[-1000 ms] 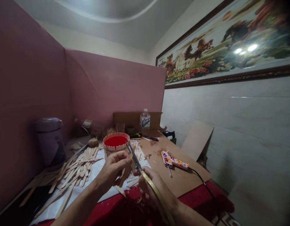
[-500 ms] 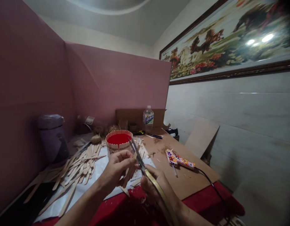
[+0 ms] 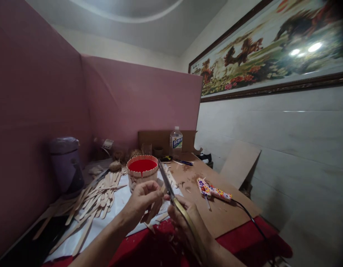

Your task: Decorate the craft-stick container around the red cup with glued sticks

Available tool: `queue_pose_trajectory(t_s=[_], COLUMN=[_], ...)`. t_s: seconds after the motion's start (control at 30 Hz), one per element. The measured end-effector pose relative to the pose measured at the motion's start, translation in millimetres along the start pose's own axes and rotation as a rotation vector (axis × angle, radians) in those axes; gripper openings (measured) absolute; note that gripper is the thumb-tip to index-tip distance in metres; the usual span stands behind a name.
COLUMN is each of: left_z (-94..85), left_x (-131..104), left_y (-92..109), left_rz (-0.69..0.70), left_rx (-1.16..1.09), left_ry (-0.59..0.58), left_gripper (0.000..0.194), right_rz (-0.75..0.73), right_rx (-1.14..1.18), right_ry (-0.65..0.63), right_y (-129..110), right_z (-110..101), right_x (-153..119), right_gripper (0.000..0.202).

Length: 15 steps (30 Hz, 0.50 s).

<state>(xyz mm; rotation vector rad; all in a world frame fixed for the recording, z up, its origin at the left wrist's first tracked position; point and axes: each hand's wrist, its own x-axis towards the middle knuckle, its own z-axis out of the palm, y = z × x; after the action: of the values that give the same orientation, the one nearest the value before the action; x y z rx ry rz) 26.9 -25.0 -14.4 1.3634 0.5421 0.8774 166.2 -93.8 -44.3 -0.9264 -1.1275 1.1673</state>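
My left hand (image 3: 147, 196) is closed on a wooden craft stick (image 3: 155, 210), whose lower part shows beneath the fingers. In my right hand (image 3: 185, 215) is a pair of scissors (image 3: 185, 218) with gold-coloured handles. Their dark blades point up and away, look closed together, and lie beside the fingertips of my left hand. Just behind the left hand stands a round pot (image 3: 134, 178) with sticks around its side and a red inside. Where the blades meet the stick is partly hidden by my fingers.
Loose craft sticks (image 3: 86, 204) lie piled at the left on white paper. A flowered glue gun (image 3: 213, 191) with a black cord rests on brown board at the right. Behind are a plastic bottle (image 3: 176, 142), a blue-handled tool (image 3: 186, 162) and a purple flask (image 3: 66, 167).
The scissor blades were spread apart and now look closed together. The end of the stick that stood up between them no longer shows. The view has shifted slightly.
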Motion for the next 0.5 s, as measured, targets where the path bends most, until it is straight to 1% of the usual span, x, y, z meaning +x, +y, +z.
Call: queue_pose_trajectory(t_s=[0.03, 0.1, 0.2, 0.23, 0.3, 0.33, 0.37, 0.4, 0.5], left_z=[-1.9, -4.5, -4.4, -3.8, -2.7, -2.6, -2.9, -3.4, -5.4], left_x=[1.4, 3.7, 5.7, 6.0, 6.5, 6.6, 6.7, 6.8, 6.6], left_y=[-1.6, -2.5, -0.6, -0.1, -0.2, -0.9, -1.8, -3.0, -5.9], left_rz=[-0.008, -0.014, -0.047, -0.058, -0.054, -0.038, -0.014, 0.016, 0.109], left_rx=[0.018, 0.067, 0.232, 0.312, 0.471, 0.544, 0.612, 0.677, 0.873], left_ry=[-0.010, 0.022, 0.074, 0.076, 0.061, 0.051, 0.039, 0.029, 0.006], left_gripper=[0.025, 0.026, 0.027, 0.026, 0.026, 0.025, 0.025, 0.025, 0.025], right_rz=[0.019, 0.017, -0.032, -0.052, -0.081, -0.072, -0.060, -0.069, -0.052], right_rx=[0.001, -0.020, -0.139, -0.215, -0.408, -0.551, -0.740, -0.942, -1.102], right_ry=[-0.008, -0.002, 0.048, 0.081, 0.198, 0.229, 0.258, 0.257, 0.285], right_y=[-1.0, -5.6, -19.1, -24.7, -36.2, -41.2, -45.3, -48.1, -48.1], right_z=[-0.8, -5.8, -23.6, -31.9, -50.1, -58.9, -66.8, -73.5, -83.6], right_x=[0.2, 2.2, 13.3, 20.0, 38.4, 50.0, 62.7, 76.2, 117.2], right_gripper=[0.060, 0.059, 0.051, 0.049, 0.048, 0.047, 0.042, 0.036, 0.020])
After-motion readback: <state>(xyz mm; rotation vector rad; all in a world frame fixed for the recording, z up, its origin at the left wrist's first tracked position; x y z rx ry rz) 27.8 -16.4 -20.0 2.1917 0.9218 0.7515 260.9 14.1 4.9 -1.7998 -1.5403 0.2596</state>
